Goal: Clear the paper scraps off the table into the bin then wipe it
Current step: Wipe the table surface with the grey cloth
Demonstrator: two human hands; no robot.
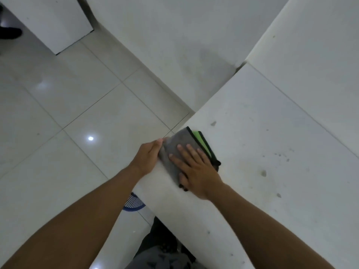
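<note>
Right hand (196, 169), at centre frame, lies flat with fingers straight, pressing a folded grey cloth (175, 152) with green and black trim onto the white tabletop (272, 133) at its left edge. Left hand (148, 155), just left of it, has its fingers curled round the cloth's overhanging edge at the tabletop's rim. Small dark specks mark the tabletop to the right; a blue mesh bin (133, 202) shows partly beneath the edge, lower centre, on the tiled floor (68, 113).

No readable text or labels anywhere.
</note>
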